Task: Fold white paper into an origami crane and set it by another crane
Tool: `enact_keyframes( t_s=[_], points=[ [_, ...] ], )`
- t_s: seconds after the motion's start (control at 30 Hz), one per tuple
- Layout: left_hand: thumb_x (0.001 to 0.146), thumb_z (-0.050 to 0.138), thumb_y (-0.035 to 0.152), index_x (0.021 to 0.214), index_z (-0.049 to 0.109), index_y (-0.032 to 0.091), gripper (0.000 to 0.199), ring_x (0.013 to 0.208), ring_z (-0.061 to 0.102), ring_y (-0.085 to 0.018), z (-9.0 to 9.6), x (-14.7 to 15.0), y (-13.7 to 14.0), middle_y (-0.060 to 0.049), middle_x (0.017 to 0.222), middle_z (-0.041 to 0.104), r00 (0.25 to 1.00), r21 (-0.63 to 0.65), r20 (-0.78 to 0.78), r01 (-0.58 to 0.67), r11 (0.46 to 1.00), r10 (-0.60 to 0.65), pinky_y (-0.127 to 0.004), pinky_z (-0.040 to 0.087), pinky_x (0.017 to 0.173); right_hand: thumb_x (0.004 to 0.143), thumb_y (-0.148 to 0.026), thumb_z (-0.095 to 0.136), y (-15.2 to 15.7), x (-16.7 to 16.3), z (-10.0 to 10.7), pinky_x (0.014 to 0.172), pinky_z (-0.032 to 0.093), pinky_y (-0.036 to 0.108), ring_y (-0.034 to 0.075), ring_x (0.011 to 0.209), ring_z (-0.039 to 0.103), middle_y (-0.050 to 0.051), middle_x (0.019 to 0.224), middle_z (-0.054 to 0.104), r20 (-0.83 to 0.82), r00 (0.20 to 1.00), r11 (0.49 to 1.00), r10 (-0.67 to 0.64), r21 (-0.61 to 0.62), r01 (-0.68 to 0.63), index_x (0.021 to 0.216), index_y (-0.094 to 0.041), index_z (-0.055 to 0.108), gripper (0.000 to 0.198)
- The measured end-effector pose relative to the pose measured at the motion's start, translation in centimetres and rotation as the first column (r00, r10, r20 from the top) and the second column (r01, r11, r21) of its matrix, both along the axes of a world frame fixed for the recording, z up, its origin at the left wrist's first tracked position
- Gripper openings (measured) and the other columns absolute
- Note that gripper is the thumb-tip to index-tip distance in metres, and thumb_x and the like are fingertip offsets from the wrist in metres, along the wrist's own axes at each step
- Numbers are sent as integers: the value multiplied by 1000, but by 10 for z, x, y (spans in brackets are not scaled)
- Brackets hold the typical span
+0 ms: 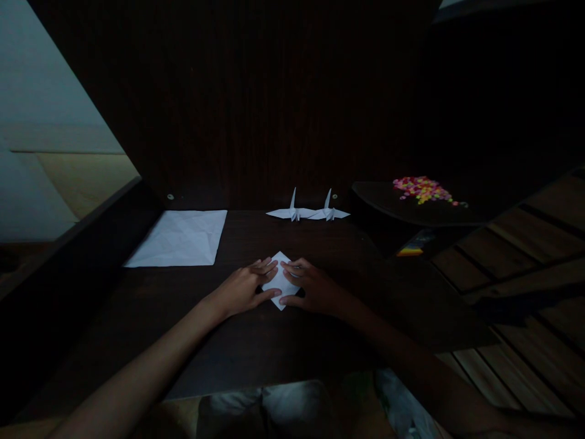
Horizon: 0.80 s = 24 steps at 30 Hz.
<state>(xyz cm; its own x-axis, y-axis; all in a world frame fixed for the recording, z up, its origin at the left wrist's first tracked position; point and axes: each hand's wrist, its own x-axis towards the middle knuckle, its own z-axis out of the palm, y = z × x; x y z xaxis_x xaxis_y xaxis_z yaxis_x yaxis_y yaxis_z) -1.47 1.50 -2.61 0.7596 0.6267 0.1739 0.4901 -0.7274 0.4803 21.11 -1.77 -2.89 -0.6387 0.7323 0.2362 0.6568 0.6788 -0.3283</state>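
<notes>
A small white folded paper square (280, 281) lies on the dark desk with one corner toward me, like a diamond. My left hand (249, 285) rests on its left side, fingers stretched out and thumb near the lower edge. On the opposite side, my right hand (315, 286) lies with its fingers spread across the paper. Both hands press the paper from above, and their fingertips almost meet at its middle. Behind it, two white origami cranes (295, 213) stand side by side with their wings touching or overlapping.
White paper sheets (183, 238) with crease lines lie at the left of the desk (228, 360). A rounded shelf (375, 195) at the right holds a pile of small colourful pieces (425, 189). A dark upright panel (247, 110) closes off the back, and a side board (68, 244) borders the left.
</notes>
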Motion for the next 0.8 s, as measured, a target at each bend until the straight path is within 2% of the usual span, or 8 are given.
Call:
enact_keyframes(
  t_s=[0.13, 0.37, 0.53, 0.8],
  points=[
    [86, 53, 55, 136, 48, 14, 65, 136, 35, -26, 4, 0, 0, -13, 143, 42, 995, 14, -98, 28, 999, -27, -43, 30, 114, 77, -52, 67, -1, 2, 3, 96, 45, 48, 32, 119, 47, 21, 133, 54, 8, 1000, 999, 26, -18, -26, 122, -7, 59, 64],
    [84, 49, 63, 139, 44, 12, 75, 137, 33, -27, 6, 0, -1, -14, 145, 38, 988, 38, -150, 42, 998, -35, -43, 30, 114, 80, -42, 67, -2, 3, 4, 97, 44, 47, 32, 122, 45, 20, 135, 52, -4, 1000, 999, 25, -35, -25, 125, -7, 57, 58],
    [85, 48, 62, 140, 41, 11, 76, 138, 32, -26, 3, 0, -3, -15, 146, 37, 988, 42, -152, 21, 999, -14, -43, 29, 115, 78, -44, 68, -3, 1, 1, 98, 43, 46, 31, 121, 45, 19, 133, 54, -51, 999, 999, 17, -28, -18, 124, -9, 58, 59],
    [83, 57, 53, 145, 33, 15, 76, 142, 21, -26, 7, -2, -2, -11, 151, 27, 985, -69, -153, 67, 995, -77, -45, 22, 117, 74, -44, 71, -3, 1, 2, 98, 44, 45, 30, 120, 46, 18, 133, 55, -58, 998, 999, -13, -51, 10, 122, -9, 60, 60]
  ],
)
